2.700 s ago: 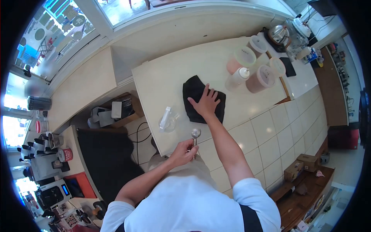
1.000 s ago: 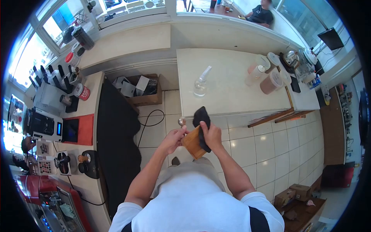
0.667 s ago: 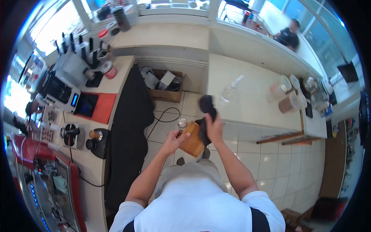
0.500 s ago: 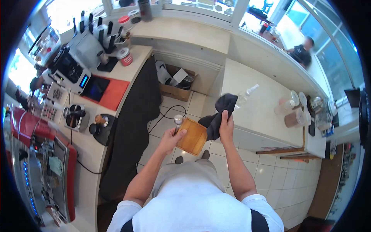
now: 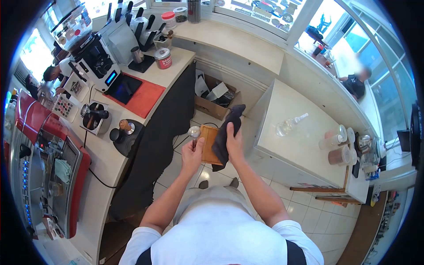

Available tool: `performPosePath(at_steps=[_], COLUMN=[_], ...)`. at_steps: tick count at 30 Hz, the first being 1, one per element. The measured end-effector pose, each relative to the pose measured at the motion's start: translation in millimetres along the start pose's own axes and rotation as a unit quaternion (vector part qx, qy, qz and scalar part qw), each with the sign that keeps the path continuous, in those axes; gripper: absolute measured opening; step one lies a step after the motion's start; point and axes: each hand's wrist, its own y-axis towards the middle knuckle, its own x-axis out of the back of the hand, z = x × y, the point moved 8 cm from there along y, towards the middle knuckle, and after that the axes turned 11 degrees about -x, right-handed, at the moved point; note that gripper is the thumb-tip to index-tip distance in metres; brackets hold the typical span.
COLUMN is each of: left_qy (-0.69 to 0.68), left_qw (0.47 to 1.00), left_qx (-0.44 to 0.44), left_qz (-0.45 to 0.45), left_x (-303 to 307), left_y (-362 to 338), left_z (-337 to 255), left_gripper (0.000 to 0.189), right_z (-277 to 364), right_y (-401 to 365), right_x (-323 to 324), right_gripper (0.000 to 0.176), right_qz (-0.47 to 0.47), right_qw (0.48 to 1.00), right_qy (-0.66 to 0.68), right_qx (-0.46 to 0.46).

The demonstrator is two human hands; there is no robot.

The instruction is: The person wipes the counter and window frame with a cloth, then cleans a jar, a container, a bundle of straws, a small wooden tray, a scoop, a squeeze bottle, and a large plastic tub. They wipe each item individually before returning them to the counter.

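Note:
My left hand [image 5: 191, 157] is closed round the left edge of a small wooden tray [image 5: 207, 134], thumb on its face. From the same hand rises a metal utensil with a round shiny head [image 5: 194, 131], perhaps a spoon; its grip is mostly hidden in the fingers. My right hand [image 5: 234, 142] grips a dark cloth [image 5: 224, 138], which lies against the tray's right side and covers part of it. Both hands are in front of my body, above the tiled floor.
On the left counter stand a grinder [image 5: 99, 62], a tamper [image 5: 126, 126] on a dark mat and a red espresso machine [image 5: 57, 154]. A clear spray bottle [image 5: 289, 125] and several jars are on the right counter. Below sits a cardboard box [image 5: 210, 107]. Other people are further off.
My right hand has brought the cloth left and down onto the tray, covering its right part. The tray now stands more edge-on, and the head view has shifted.

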Motion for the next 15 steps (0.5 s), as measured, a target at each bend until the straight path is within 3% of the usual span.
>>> performPosePath(at_steps=[5, 8, 11, 15], left_qy=[-0.014, 0.028, -0.015, -0.075], left_qw=[0.999, 0.999, 0.997, 0.983], left_qx=[-0.014, -0.046, -0.057, 0.079], left_qz=[-0.037, 0.003, -0.042, 0.145], left_x=[-4, 6, 32, 17], left_y=[-5, -1, 25, 17], left_z=[-12, -20, -19, -46], left_gripper=[0.038, 0.036, 0.034, 0.032], right_z=[12, 34, 53, 74], right_y=[-5, -4, -14, -31], right_x=[-2, -4, -17, -38], right_gripper=[0.061, 0.060, 0.059, 0.055], right_qz=[0.050, 0.076, 0.124, 0.173], right_qw=[0.993, 0.980, 0.959, 0.937], right_qy=[-0.090, -0.154, -0.223, -0.235], right_qx=[0.063, 0.103, 0.127, 0.194])
